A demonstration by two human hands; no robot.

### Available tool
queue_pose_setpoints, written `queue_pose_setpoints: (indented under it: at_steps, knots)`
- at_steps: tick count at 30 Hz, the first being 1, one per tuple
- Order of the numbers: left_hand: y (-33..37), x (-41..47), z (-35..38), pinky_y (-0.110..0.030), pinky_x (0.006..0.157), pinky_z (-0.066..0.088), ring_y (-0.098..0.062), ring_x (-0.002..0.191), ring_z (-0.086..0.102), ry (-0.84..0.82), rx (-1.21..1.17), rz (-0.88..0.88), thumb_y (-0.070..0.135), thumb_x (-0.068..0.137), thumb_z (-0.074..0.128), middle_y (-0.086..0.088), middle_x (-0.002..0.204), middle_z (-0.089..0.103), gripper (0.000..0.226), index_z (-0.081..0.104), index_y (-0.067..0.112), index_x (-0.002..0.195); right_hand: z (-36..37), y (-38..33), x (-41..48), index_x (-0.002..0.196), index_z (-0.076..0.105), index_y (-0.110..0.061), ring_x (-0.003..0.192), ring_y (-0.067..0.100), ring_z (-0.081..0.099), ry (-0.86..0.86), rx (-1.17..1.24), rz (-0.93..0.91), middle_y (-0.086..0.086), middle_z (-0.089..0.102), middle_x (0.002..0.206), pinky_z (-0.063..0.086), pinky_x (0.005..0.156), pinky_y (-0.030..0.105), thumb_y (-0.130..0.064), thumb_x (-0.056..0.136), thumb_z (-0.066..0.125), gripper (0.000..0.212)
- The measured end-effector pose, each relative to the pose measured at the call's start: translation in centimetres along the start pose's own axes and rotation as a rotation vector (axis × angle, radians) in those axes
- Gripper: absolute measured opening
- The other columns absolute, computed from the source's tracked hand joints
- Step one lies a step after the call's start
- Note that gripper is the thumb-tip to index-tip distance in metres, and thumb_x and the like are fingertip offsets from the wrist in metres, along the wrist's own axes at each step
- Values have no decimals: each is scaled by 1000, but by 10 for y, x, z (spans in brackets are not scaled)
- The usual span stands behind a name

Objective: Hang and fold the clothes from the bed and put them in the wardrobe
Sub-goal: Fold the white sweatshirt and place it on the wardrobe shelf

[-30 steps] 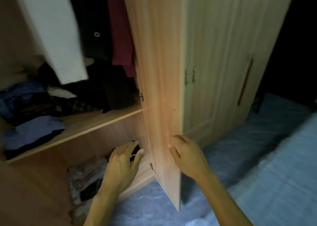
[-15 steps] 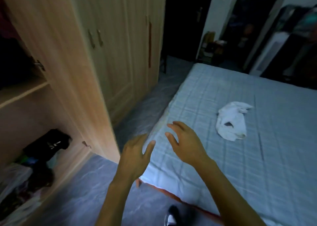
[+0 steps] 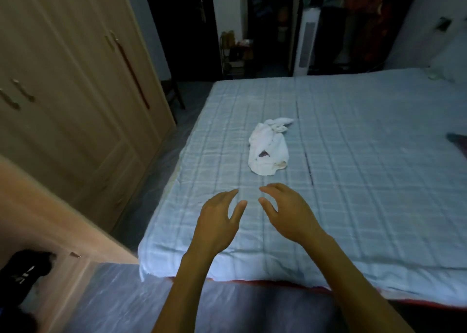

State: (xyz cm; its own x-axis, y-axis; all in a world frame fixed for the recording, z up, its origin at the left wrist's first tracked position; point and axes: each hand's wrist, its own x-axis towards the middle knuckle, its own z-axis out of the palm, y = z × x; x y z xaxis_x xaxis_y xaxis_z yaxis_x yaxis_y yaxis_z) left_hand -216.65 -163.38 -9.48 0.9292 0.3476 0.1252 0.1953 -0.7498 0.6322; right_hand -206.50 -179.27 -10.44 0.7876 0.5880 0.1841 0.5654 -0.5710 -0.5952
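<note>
White crumpled garment lies on the bed at twelve o'clock from both hands, apart from them, with bare quilt between it and the fingertips. The left hand hovers palm down, fingers spread and loose, holding nothing. The right hand, just beside it at three o'clock, is likewise empty, with its fingers slightly bent and wide. Beneath them spreads the light-blue checked quilt of the bed. At ten o'clock stands the wardrobe, its doors there closed. At eight o'clock an open wardrobe door juts out, with a black cloth item in the low compartment behind it.
</note>
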Motion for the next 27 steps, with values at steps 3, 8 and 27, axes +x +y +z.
queue_pose_setpoints:
  at_steps: [3,8,27]
  knots:
    - [42,18,38,-33,108,35,-16,125,48,-56,21,32,56,93,41,-2,135,55,57,53,17,132,-33,62,-10,124,61,-17,115,21,55,37,-13,97,3,59,126,41,98,32,-34,95,52,35]
    - [70,45,73,-27,107,31,-15,126,46,-96,55,22,51,93,41,-1,137,53,54,51,18,134,-58,115,-7,127,58,-14,118,21,53,55,23,173,5,58,129,37,99,27,-30,95,52,36]
    - [-36,254,151,-27,107,33,-14,125,47,-303,-168,-143,49,95,42,-2,138,52,51,51,18,134,32,184,182,132,53,-16,119,20,53,-214,-92,292,5,55,133,39,100,30,-32,96,50,40]
